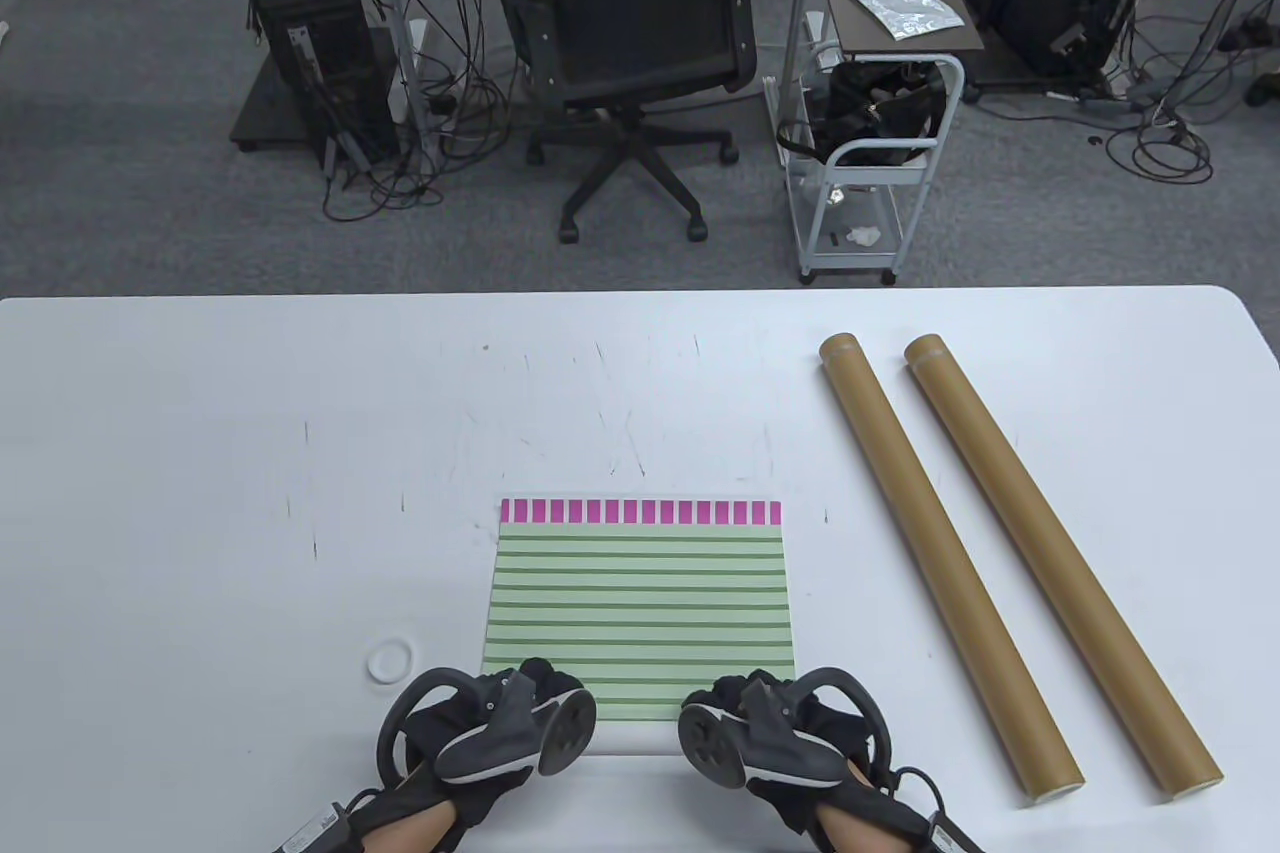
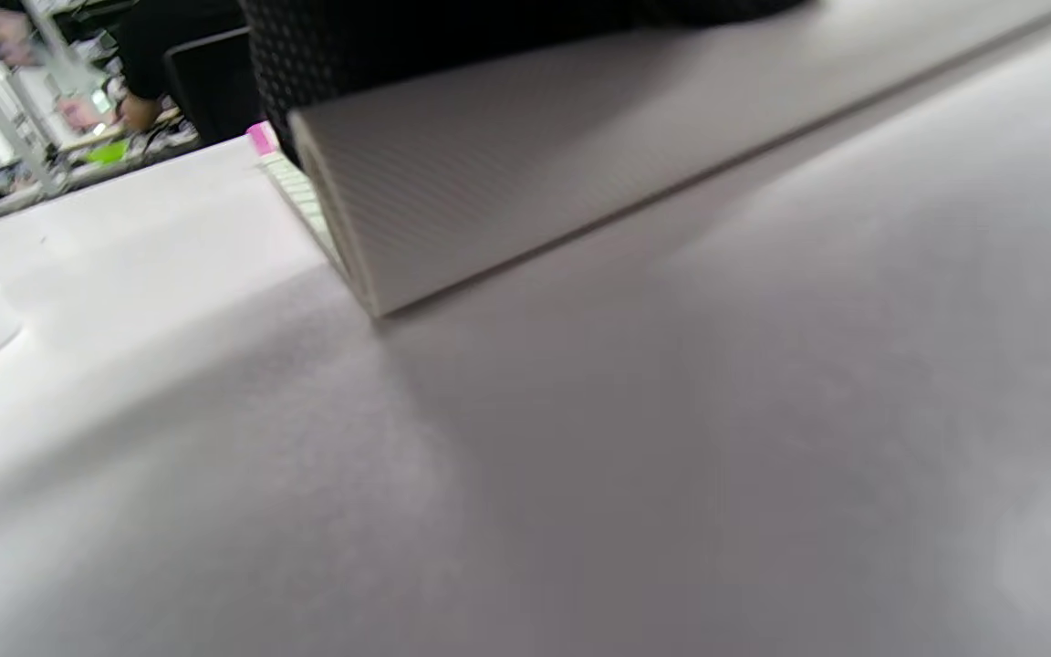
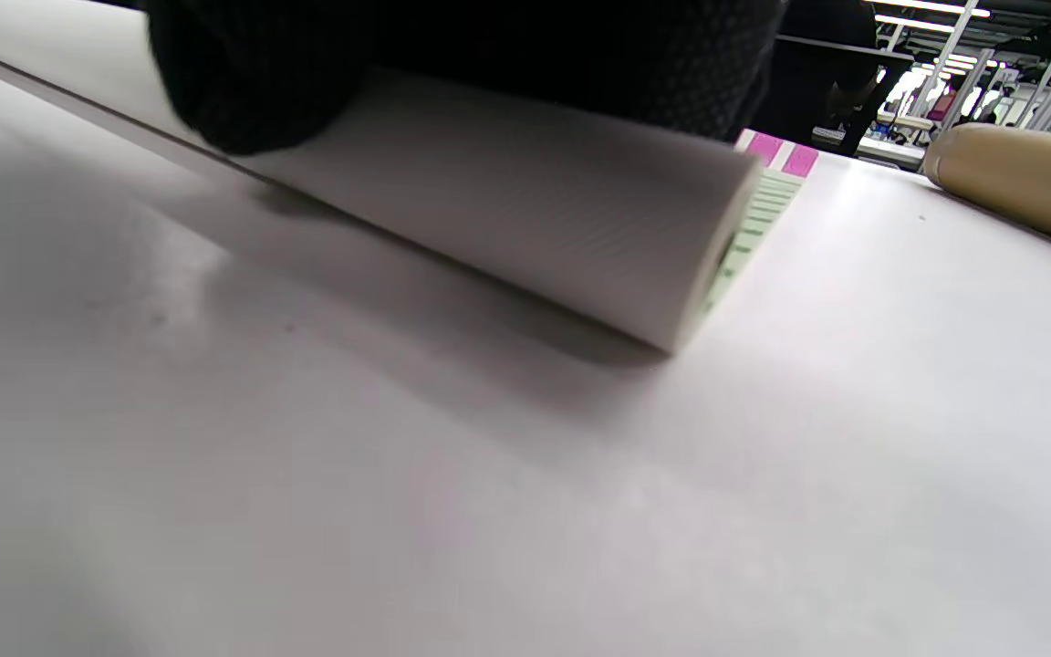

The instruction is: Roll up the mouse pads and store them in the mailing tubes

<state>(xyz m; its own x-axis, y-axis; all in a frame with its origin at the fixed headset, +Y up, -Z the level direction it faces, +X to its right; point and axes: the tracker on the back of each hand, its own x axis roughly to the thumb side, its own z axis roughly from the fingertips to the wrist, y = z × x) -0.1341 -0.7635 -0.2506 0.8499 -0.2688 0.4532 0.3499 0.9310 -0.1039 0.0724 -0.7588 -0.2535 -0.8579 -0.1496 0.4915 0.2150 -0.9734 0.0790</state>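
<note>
The table (image 1: 200, 453) carries the whole setup, with the person at its 6 o'clock edge. The two mailing tubes (image 1: 950, 563) lie side by side at about 3 o'clock from the hands, well apart from them; each long axis runs from roughly 11 o'clock at the far end to 5 o'clock at the near end, and the tubes do not touch each other. The mouse pad (image 1: 640, 608) lies directly at 12 o'clock from the hands, green-striped face up, pink band at its far edge. Its near edge is already turned over into a short roll with the white underside outward; the roll's long axis runs 9 o'clock to 3 o'clock, square to the direction of travel. The coming move, as judged here, is to roll toward 12 o'clock, so both hands must advance evenly to keep the roll straight. The left hand (image 1: 490, 718) grips the roll at its 9 o'clock end and the right hand (image 1: 775, 723) at its 3 o'clock end, fingers curled over the top of it in both wrist views. The right hand is the nearer one to the tubes. A small white ring (image 1: 390, 661) lies just beside the left hand at 10 o'clock.
</note>
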